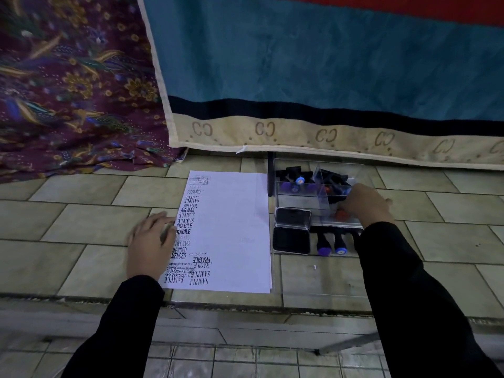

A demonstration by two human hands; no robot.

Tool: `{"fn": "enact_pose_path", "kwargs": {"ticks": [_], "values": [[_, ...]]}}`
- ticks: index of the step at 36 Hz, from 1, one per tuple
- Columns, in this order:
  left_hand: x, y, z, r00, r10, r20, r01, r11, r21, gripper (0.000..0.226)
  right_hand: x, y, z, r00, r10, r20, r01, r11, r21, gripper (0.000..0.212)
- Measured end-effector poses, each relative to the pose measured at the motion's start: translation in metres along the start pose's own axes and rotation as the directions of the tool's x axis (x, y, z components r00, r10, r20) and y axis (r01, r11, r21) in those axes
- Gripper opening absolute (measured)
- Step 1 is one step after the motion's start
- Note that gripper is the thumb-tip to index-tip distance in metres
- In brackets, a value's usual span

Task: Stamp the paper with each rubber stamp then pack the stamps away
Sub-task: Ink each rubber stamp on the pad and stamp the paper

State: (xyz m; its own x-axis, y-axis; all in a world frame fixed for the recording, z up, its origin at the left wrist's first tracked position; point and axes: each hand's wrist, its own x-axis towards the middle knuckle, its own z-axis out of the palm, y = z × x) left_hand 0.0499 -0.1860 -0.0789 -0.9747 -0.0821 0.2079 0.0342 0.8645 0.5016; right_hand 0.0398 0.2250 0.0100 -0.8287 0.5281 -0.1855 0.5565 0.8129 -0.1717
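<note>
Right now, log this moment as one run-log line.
left hand: rests on paper; right hand: in clear box, grip unclear; ink pad: open

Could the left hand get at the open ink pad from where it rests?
Probably yes. The left hand rests at the left edge of the paper, and only that flat sheet lies between it and the ink pad; the right hand is farther right.
</note>
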Motion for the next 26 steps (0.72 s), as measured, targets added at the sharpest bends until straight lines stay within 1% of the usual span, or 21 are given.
{"fn": "enact_pose_path", "kwargs": {"ticks": [3, 7, 9, 11, 12, 14, 16, 19, 23, 26], "values": [[-0.001, 0.002, -0.003, 1.0, -0.005, 0.015, 0.005, 1.0, -0.004, 0.039, -0.003, 0.001, -0.002, 0.995, 0.033, -0.093, -0.029, 0.998, 0.05, 0.023], [-0.001, 0.003, -0.003, 1.0, 0.003, 0.011, -0.003, 1.0, -0.011, 0.039, -0.008, -0.002, -0.01, 0.972, 0.049, -0.231, -0.038, 0.998, 0.051, 0.024], [-0.001, 0.001, -0.001, 1.0, 0.008, 0.006, -0.008, 1.0, -0.007, 0.03, -0.012, -0.002, -0.016, 0.951, 0.027, -0.309, 0.0, 0.996, 0.088, 0.031], [0.0, -0.001, 0.001, 1.0, 0.006, -0.002, -0.006, 1.0, -0.003, 0.021, -0.017, -0.003, -0.021, 0.922, -0.009, -0.386, 0.072, 0.986, 0.147, 0.034], [0.0, -0.001, 0.001, 1.0, 0.006, -0.003, -0.006, 1.0, -0.003, 0.021, -0.019, -0.004, -0.023, 0.906, -0.031, -0.422, 0.111, 0.98, 0.167, 0.034], [0.0, 0.001, 0.0, 1.0, 0.002, 0.008, -0.002, 1.0, -0.009, 0.031, -0.024, -0.007, -0.027, 0.882, -0.081, -0.465, 0.199, 0.957, 0.21, 0.035], [0.0, 0.004, -0.003, 1.0, -0.003, 0.019, 0.003, 1.0, -0.016, 0.04, -0.03, -0.011, -0.031, 0.884, -0.112, -0.455, 0.27, 0.915, 0.301, 0.038], [-0.001, 0.005, -0.004, 1.0, -0.005, 0.025, 0.006, 1.0, -0.021, 0.042, -0.044, -0.019, -0.033, 0.895, -0.16, -0.416, 0.339, 0.85, 0.403, 0.044], [-0.001, 0.005, -0.004, 1.0, -0.006, 0.027, 0.006, 1.0, -0.019, 0.043, -0.066, -0.027, -0.026, 0.889, -0.286, -0.358, 0.43, 0.791, 0.435, 0.033], [-0.002, 0.006, -0.004, 1.0, -0.009, 0.022, 0.009, 1.0, -0.01, 0.043, -0.078, -0.031, -0.019, 0.874, -0.353, -0.332, 0.477, 0.747, 0.462, 0.03]]}}
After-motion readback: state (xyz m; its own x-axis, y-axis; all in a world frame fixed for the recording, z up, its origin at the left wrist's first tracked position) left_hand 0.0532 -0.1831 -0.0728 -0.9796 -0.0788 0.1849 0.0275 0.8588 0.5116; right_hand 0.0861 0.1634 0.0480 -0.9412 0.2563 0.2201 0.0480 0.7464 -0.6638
